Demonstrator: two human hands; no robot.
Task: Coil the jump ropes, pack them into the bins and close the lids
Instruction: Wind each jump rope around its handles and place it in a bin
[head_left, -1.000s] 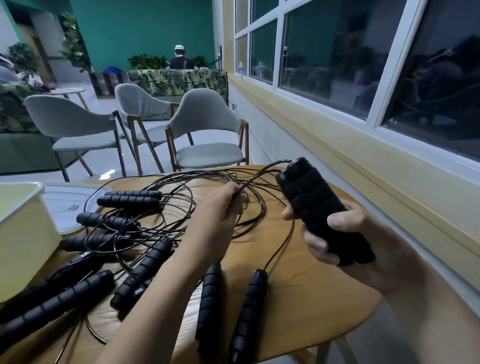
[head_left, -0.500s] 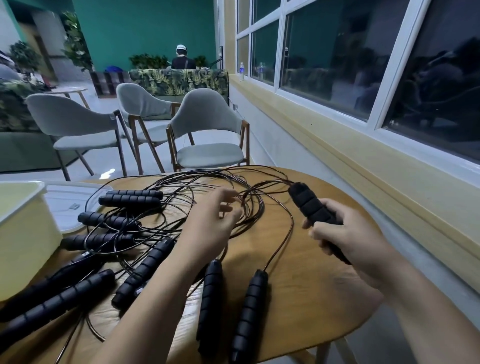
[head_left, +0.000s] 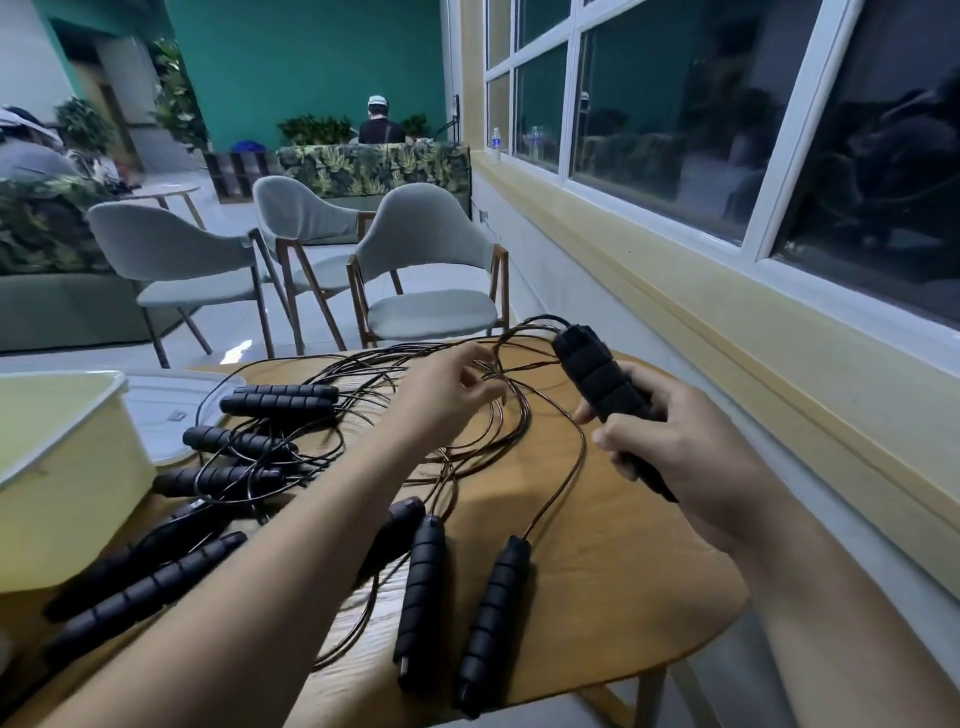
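Tips the black handle (head_left: 597, 374), gripped in the right hand (head_left: 680, 457), back up after dipping 0.5 s ago and pushes the left hand (head_left: 441, 400), fingers curled, pinch impossible to tell, into the tangled cords (head_left: 498, 431) on the table (head_left: 623, 545), likely starting coil 1, bin (head_left: 62, 467) beside.

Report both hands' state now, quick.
Left hand: pinches the rope cords.
Right hand: grips a black handle.

Tangled cords (head_left: 363, 415) crowd tabletop centre, bare wood (head_left: 623, 561) front right
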